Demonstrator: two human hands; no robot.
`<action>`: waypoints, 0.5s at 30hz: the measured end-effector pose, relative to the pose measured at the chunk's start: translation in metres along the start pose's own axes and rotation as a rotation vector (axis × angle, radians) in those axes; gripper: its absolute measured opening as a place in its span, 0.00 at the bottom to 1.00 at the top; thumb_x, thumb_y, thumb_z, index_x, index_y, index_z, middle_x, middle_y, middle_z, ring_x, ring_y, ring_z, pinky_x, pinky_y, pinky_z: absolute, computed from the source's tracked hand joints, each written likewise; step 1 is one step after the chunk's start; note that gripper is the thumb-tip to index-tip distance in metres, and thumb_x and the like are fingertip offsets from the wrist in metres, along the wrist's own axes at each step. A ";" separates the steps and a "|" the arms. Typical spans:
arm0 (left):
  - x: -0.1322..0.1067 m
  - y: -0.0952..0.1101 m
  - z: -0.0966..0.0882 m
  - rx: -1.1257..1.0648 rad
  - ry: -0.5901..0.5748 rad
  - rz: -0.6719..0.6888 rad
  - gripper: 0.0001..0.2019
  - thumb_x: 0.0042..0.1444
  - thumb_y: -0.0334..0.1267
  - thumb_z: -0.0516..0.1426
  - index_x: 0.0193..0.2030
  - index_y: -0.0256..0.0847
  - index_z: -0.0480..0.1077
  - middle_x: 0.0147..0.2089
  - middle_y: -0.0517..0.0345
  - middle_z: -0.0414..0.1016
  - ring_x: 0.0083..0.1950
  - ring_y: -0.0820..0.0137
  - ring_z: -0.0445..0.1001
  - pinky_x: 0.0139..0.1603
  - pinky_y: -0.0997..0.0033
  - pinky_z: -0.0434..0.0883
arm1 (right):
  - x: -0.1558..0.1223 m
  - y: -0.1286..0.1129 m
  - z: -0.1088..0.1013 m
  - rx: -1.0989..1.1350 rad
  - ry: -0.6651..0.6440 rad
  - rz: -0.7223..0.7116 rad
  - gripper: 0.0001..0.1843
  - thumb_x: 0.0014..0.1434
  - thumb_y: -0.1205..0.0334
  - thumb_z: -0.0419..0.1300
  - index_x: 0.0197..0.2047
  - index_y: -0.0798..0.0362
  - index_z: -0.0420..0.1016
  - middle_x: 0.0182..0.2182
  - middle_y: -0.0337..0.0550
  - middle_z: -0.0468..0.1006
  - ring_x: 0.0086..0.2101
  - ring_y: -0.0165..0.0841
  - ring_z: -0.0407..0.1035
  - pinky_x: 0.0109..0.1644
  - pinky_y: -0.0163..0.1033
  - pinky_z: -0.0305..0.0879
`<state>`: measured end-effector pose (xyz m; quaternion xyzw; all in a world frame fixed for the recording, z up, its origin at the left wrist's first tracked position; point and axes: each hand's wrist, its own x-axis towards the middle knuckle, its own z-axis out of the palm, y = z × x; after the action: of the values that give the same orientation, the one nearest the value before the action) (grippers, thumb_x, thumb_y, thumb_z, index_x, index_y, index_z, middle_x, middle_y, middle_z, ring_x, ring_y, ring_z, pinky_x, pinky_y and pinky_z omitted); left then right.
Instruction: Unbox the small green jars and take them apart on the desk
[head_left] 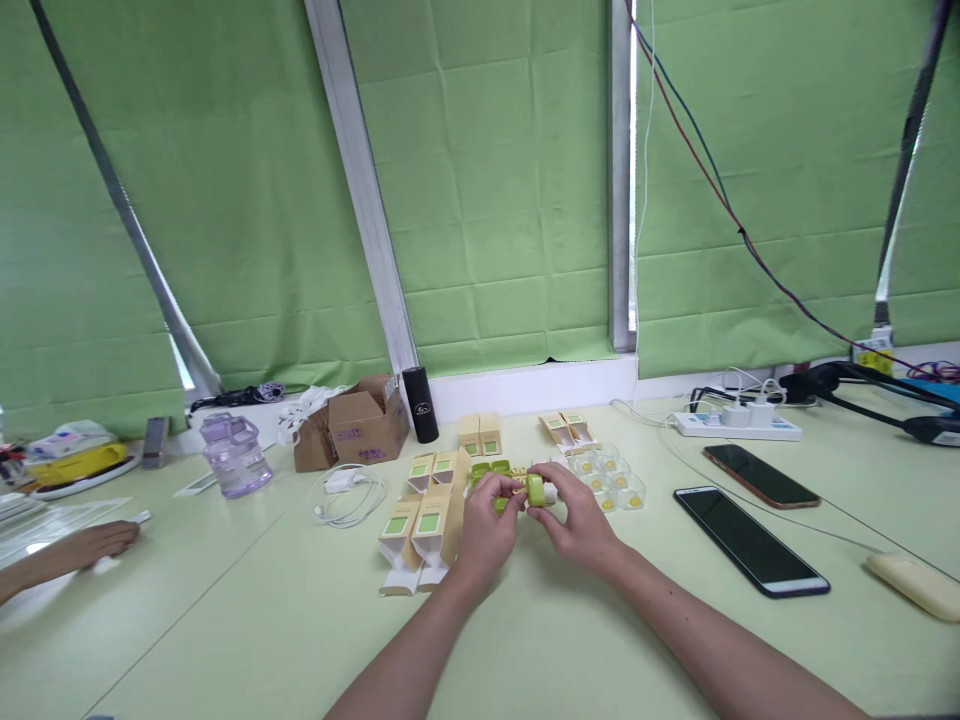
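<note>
A small green piece (pixel 535 490) with a white part on its right side is held up over the table. My right hand (pixel 577 510) pinches it between thumb and fingers. Close against its left side, my left hand (pixel 489 517) has its fingertips pressed together; what they grip is too small to make out. Just behind the hands lie green moulded pieces (pixel 480 468), partly hidden by my fingers. Right of them sits a clear plastic tray (pixel 611 475) of round cups with yellow spots. Several open cream cartons (pixel 433 525) stand left of my left hand.
More cartons (pixel 480 435) stand farther back. A cardboard box (pixel 367 420), black cylinder (pixel 420 405), purple bottle (pixel 236 455) and white cable (pixel 349 495) are leftward. Two phones (pixel 750 540) and a power strip (pixel 739 427) lie right. Another person's hand (pixel 97 545) rests far left.
</note>
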<state>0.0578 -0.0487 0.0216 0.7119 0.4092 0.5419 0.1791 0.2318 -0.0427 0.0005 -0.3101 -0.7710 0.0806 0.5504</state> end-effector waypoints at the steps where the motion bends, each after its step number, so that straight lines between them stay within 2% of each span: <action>1: 0.000 0.000 0.000 -0.009 -0.003 -0.003 0.04 0.60 0.38 0.60 0.35 0.42 0.74 0.37 0.55 0.77 0.42 0.63 0.76 0.45 0.64 0.70 | 0.000 0.000 0.000 0.003 -0.003 -0.002 0.24 0.60 0.64 0.61 0.60 0.47 0.67 0.52 0.51 0.77 0.52 0.46 0.73 0.55 0.53 0.73; 9: 0.001 -0.002 -0.001 -0.064 -0.009 -0.024 0.04 0.58 0.38 0.61 0.34 0.42 0.76 0.35 0.55 0.77 0.41 0.64 0.76 0.43 0.66 0.71 | 0.000 0.001 -0.001 0.010 -0.016 -0.017 0.24 0.60 0.64 0.61 0.60 0.47 0.68 0.52 0.51 0.77 0.51 0.46 0.73 0.54 0.54 0.74; 15: 0.002 -0.002 0.001 -0.082 0.006 -0.023 0.05 0.60 0.38 0.60 0.40 0.42 0.76 0.37 0.55 0.78 0.40 0.65 0.76 0.44 0.66 0.72 | 0.004 -0.009 -0.001 0.110 0.014 0.066 0.21 0.61 0.64 0.61 0.57 0.47 0.69 0.46 0.47 0.77 0.40 0.39 0.73 0.43 0.46 0.76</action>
<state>0.0576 -0.0461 0.0208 0.6977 0.3953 0.5582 0.2129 0.2286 -0.0482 0.0081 -0.3050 -0.7509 0.1389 0.5690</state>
